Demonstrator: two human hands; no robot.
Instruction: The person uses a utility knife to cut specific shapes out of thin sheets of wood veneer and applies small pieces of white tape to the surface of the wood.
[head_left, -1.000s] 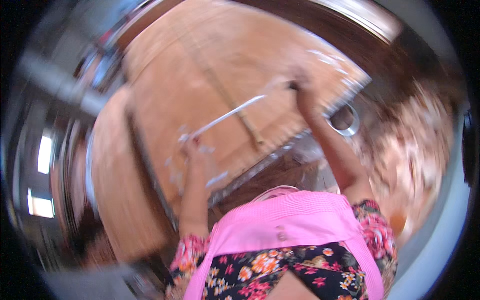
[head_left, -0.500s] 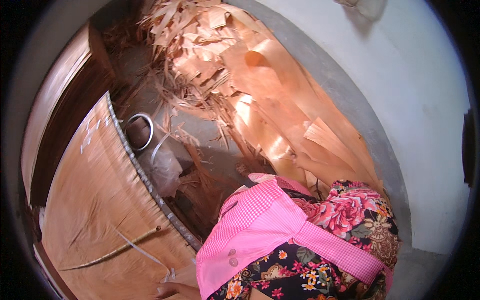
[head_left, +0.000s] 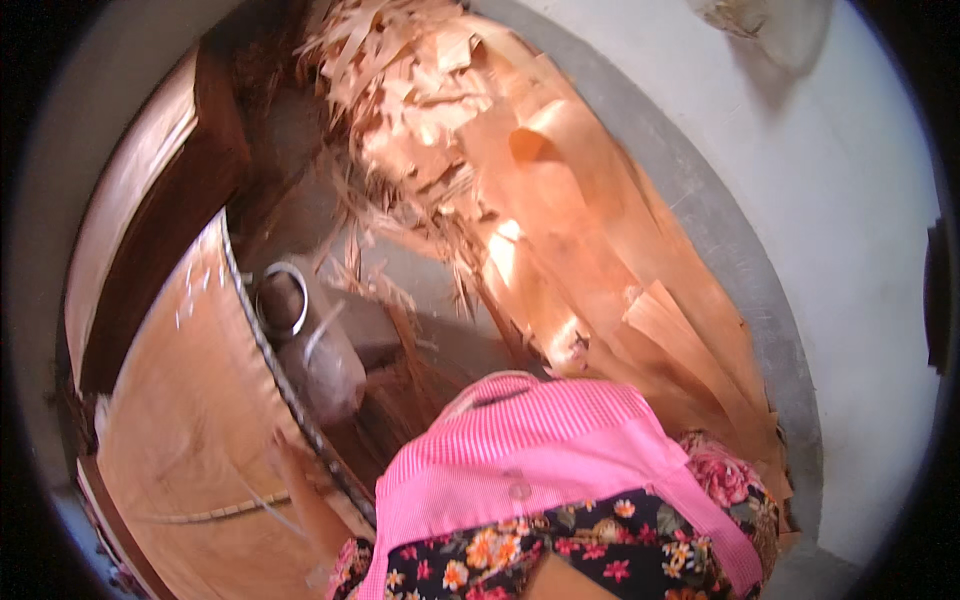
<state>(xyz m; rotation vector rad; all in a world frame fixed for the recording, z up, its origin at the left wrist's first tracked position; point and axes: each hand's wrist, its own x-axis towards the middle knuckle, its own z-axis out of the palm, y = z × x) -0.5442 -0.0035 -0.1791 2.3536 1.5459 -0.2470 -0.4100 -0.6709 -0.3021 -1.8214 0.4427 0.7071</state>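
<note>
A second ago both hands gripped a thin rod across the veneer sheet [head_left: 190, 420] in mid frame. The view has since swung right: the sheet sits lower left, the scrap veneer pile [head_left: 520, 200] fills the upper centre, and only a blurred left hand [head_left: 300, 480] shows.

A blurred left hand [head_left: 300, 470] is seen at the lower left over a wide veneer sheet [head_left: 190, 400]. Torn veneer scraps [head_left: 560, 230] are heaped in the upper centre, beside a grey wall [head_left: 830, 250].
</note>
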